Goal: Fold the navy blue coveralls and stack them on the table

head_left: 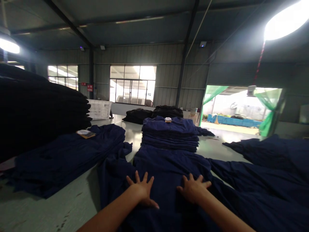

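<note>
A dark blue long-sleeved garment (166, 180) lies spread on the table in front of me, its sleeves out to both sides. On its left half my left hand (141, 190) rests flat with fingers spread. My right hand (195, 188) presses on the right half, fingers also apart. Neither hand grips anything. Just beyond the garment stands a stack of folded blue garments (170, 133) with a tag (168, 119) on top. To the left lies another blue garment pile (72, 154), with a tag (85, 133) on it.
A tall black cloth stack (41, 109) rises at the left, before a white plastic crate (100, 109). Black folded piles (166, 111) lie at the far side. More blue garments (272, 154) cover the right of the table (74, 201). A lamp (286, 21) hangs upper right.
</note>
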The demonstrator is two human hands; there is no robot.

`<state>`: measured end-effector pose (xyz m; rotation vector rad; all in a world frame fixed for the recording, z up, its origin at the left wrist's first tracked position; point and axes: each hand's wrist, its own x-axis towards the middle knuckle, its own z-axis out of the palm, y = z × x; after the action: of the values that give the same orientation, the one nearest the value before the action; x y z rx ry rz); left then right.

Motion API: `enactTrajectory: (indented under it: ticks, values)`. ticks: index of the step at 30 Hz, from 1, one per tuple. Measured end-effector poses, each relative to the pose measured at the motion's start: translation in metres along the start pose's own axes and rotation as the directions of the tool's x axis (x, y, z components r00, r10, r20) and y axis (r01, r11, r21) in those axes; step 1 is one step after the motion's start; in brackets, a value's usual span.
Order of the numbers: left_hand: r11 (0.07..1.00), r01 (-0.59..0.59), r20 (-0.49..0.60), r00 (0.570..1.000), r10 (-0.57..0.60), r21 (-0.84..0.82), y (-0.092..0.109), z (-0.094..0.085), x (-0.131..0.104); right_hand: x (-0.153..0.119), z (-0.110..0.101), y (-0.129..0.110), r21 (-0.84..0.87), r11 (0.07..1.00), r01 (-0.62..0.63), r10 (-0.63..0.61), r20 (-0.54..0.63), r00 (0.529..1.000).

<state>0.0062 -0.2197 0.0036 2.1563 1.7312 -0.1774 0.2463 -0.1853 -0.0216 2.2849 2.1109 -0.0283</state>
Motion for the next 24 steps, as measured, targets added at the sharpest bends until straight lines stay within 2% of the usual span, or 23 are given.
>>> enactTrajectory:
  ticks: [2,5,8,10,12,15,16,18,20,21,23,24]
  values:
    - [0.999,-0.006,-0.005,1.000,0.006,-0.046,0.004,0.002,0.000,-0.008,-0.005,-0.016,0.033,0.998,0.048,-0.050,0.044,0.998]
    - [0.996,-0.043,-0.009,0.999,0.042,-0.084,0.000,0.006,0.008,-0.010,-0.001,-0.033,0.115,0.989,0.091,-0.104,0.106,0.989]
    - [0.995,-0.086,-0.127,0.989,0.078,-0.052,-0.009,0.010,0.018,-0.006,0.006,-0.040,0.110,0.991,0.083,-0.083,-0.004,0.997]
    - [0.992,-0.120,-0.174,0.978,0.114,-0.025,-0.012,0.009,0.020,-0.007,0.005,-0.043,0.083,0.988,0.128,-0.123,-0.063,0.990]
    - [0.991,-0.133,-0.115,0.985,0.130,-0.015,-0.013,0.004,0.017,-0.012,-0.003,-0.047,0.072,0.979,0.192,-0.191,-0.019,0.981]
    - [0.996,-0.086,0.078,0.993,0.086,0.007,-0.010,-0.010,0.003,-0.022,-0.023,-0.054,0.113,0.949,0.295,-0.306,0.098,0.947]
    - [0.997,-0.076,0.087,0.994,0.073,0.033,-0.009,-0.014,-0.001,-0.023,-0.028,-0.055,0.119,0.933,0.341,-0.350,0.067,0.934]
    - [0.997,-0.044,-0.033,0.998,0.046,0.064,-0.008,-0.018,-0.006,-0.020,-0.031,-0.053,0.100,0.917,0.386,-0.380,-0.066,0.922]
    - [0.999,-0.018,-0.211,0.977,0.027,0.047,-0.009,-0.012,-0.004,-0.008,-0.026,-0.048,0.085,0.949,0.303,-0.291,-0.132,0.948]
    - [1.000,-0.019,-0.261,0.965,0.025,0.023,-0.011,-0.008,-0.001,-0.001,-0.021,-0.044,0.091,0.967,0.239,-0.229,-0.108,0.967]
    - [0.998,-0.054,-0.275,0.960,0.047,-0.017,-0.017,0.003,0.006,0.014,-0.011,-0.038,0.116,0.986,0.118,-0.120,0.009,0.993]
    - [0.997,-0.077,-0.277,0.959,0.067,-0.027,-0.020,0.007,0.009,0.020,-0.007,-0.038,0.117,0.991,0.069,-0.073,0.030,0.997]
